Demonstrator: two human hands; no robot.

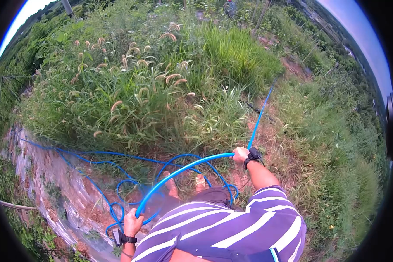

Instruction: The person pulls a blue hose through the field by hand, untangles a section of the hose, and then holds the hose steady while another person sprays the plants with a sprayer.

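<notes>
A blue hose (183, 169) arches between my two hands in front of my body. My left hand (132, 222), at the lower left, is closed around it. Farther up and to the right, my right hand (240, 155) also grips the hose. From there the hose runs away up the slope to the right, along the path. More of it lies in loose loops on the ground around my feet (200, 182) and stretches off to the left. Each wrist wears a black strap with a small device.
Tall grass (139, 96) with drooping seed heads stands ahead. Shiny plastic sheeting (52, 183) covers the ground at left. A dirt path (294, 67) leads up at the right, beside dry grass (318, 174). A partly hidden figure (229, 8) is far off at the top.
</notes>
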